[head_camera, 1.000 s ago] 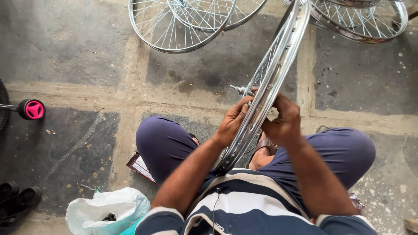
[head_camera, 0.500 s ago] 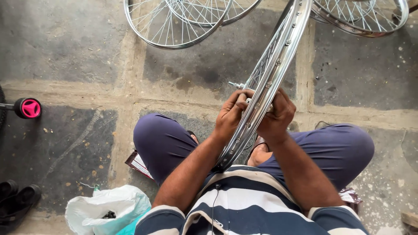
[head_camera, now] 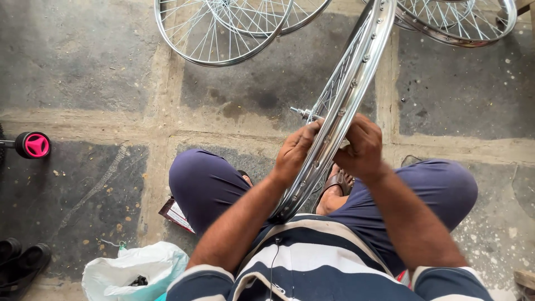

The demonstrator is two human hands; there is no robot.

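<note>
Left hand [head_camera: 294, 151] and right hand [head_camera: 362, 146] grip upright wheel rim [head_camera: 356, 83], edge-on, pointing away.

Bicycle repair workshop, floor-level, looks like an open or roadside spot. Rough stone slab floor [head_camera: 83, 61] with stained joints and paint specks. Several bare spoked wheels [head_camera: 223, 28] lie flat on it, more [head_camera: 457, 22] at the top right. The person sits on the floor with another wheel rim [head_camera: 345, 106] upright between the knees. White plastic bag [head_camera: 134, 270] and black shoes [head_camera: 22, 262] nearby, a pink-capped small wheel [head_camera: 34, 145] at the left edge.
</note>
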